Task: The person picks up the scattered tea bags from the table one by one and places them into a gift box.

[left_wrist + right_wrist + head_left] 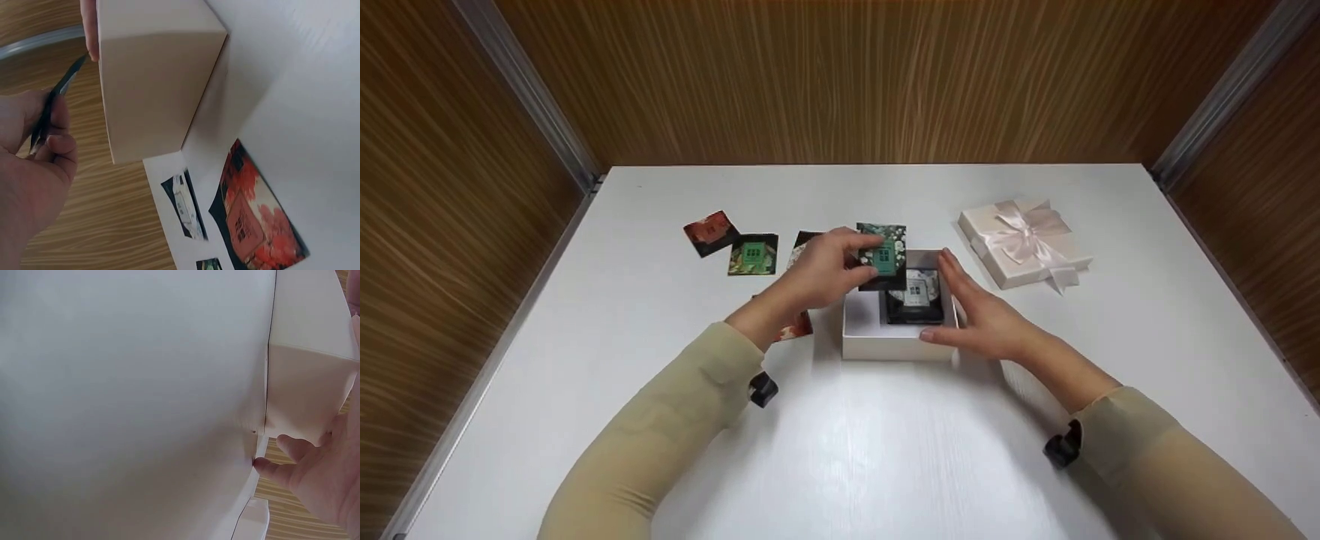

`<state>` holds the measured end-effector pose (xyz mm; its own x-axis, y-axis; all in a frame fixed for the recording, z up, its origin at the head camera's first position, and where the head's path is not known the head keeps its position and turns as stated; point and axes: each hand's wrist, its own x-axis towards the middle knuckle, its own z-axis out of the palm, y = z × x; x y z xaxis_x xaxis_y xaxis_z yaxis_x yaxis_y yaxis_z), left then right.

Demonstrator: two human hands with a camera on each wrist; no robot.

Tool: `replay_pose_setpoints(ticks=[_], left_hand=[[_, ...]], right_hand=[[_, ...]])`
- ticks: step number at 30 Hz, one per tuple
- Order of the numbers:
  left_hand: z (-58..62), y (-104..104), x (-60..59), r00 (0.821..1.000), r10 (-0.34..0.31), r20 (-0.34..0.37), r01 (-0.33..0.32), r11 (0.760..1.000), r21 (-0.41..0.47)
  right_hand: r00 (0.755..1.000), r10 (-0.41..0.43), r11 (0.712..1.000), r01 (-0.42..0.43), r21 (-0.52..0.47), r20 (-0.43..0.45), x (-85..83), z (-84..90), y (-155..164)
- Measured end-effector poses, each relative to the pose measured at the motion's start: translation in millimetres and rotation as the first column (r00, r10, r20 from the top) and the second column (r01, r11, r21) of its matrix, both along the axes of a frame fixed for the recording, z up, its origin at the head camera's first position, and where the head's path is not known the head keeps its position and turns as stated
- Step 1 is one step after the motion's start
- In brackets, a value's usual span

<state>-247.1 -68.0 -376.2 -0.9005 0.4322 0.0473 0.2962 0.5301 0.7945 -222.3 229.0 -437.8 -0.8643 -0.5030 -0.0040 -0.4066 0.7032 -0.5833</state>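
Observation:
In the head view my left hand (826, 268) pinches a dark green floral tea bag packet (891, 256) between thumb and fingers, above the back left of a white open box (900, 349). The left wrist view shows this packet (53, 104) edge-on. Inside the box, toward its right side, lies a black and white packet (916, 292); whether others lie beneath it, I cannot tell. My right hand (994, 324) rests against the box's right wall with extended fingers, its thumb at the front rim. The right wrist view shows little of the box's inside.
Left of the box, a red packet (711, 232) and a green one (754, 255) lie on the white table (840, 450). My left arm partly hides another red packet (796, 327) and a black and white one (801, 244). A pale lid with a ribbon bow (1027, 240) lies back right.

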Motion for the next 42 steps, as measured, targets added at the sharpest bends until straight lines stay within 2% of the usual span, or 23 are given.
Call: replay_pose_setpoints(ticks=[20,27,37,42], left_hand=[[-22.0,42.9,-6.0,0.993,-0.107,-0.045,0.101,0.988,-0.121],[-27.5,51.4,-9.8,0.996,-0.092,0.004,0.091,0.984,-0.154],[-28.4,57.6,-16.3,0.996,-0.086,0.021,0.088,0.972,-0.216],[-29.0,60.0,-17.3,0.995,-0.096,0.008,0.095,0.966,-0.239]], right_hand=[[1.000,0.014,1.000,-0.014,0.004,-0.015,0.8,1.0,0.0],[1.000,0.013,1.000,-0.013,0.004,-0.010,0.7,0.8,0.3],[1.000,0.015,1.000,-0.015,0.007,-0.007,-0.2,0.3,0.5],[1.000,0.011,1.000,-0.011,-0.004,-0.001,0.4,0.3,0.4]])
